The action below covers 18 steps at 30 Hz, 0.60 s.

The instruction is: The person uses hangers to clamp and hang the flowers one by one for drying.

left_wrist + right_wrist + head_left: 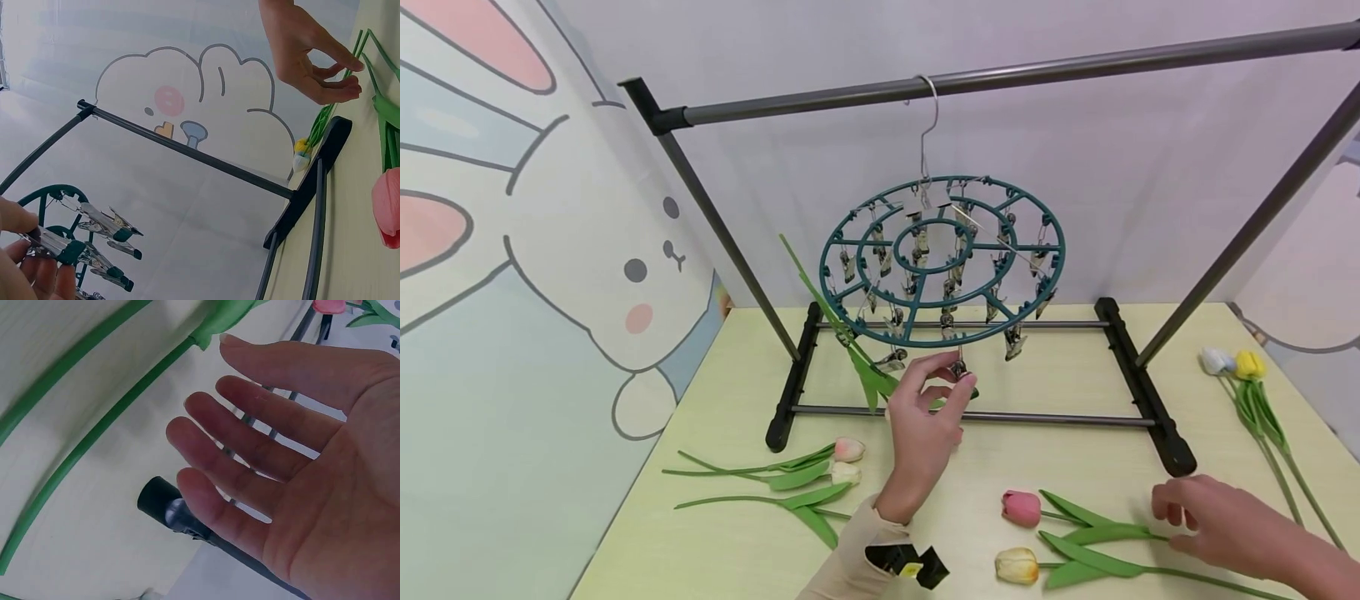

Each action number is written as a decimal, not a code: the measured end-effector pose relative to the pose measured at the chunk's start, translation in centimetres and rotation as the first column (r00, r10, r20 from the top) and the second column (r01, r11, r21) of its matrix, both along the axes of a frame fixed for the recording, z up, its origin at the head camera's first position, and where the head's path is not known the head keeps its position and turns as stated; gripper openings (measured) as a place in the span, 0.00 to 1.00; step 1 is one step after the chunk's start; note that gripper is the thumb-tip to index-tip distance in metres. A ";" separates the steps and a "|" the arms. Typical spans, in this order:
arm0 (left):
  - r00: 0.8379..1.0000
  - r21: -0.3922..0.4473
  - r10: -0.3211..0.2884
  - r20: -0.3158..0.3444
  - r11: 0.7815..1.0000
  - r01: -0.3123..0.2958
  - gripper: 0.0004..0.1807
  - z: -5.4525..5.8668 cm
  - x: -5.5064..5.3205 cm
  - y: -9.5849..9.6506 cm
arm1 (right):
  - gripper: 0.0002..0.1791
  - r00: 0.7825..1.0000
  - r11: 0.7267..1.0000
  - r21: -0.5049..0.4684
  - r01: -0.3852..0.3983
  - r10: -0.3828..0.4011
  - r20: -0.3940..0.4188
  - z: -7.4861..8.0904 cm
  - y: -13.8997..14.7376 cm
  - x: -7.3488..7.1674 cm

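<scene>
A round teal clip hanger with several metal clips hangs by its hook from a dark rail. At its front edge my left hand pinches one clip between thumb and fingers. A tulip stem with green leaves slants against the hanger's left side, its lower part hidden behind that hand. My right hand is over the table at the right, fingers relaxed and holding nothing. It is nearest the stem of a pink tulip. A cream-yellow tulip lies in front of that one.
The rail belongs to a dark metal stand whose feet rest on the pale table. Pale pink and cream tulips lie at the left. White and yellow tulips lie at the far right. Behind is a curtain with cartoon animals.
</scene>
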<state>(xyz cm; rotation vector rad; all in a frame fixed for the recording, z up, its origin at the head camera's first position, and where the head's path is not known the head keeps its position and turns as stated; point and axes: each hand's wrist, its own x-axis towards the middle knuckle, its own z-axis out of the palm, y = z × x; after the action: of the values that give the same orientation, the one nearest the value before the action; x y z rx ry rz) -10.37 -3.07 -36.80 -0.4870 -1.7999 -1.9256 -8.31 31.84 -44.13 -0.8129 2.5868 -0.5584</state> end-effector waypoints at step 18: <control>1.000 -0.032 0.014 0.024 0.999 -0.013 0.14 2.4 1.2 -0.3 | 0.20 0.995 0.993 0.103 0.066 -0.058 -0.076 -2.5 1.0 0.8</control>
<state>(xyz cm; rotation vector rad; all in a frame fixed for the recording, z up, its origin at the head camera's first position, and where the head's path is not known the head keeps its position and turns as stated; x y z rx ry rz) -9.22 -3.34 -34.40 -0.4629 -1.8462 -1.9041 -7.50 32.87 -46.59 -0.7333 2.6907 -0.4130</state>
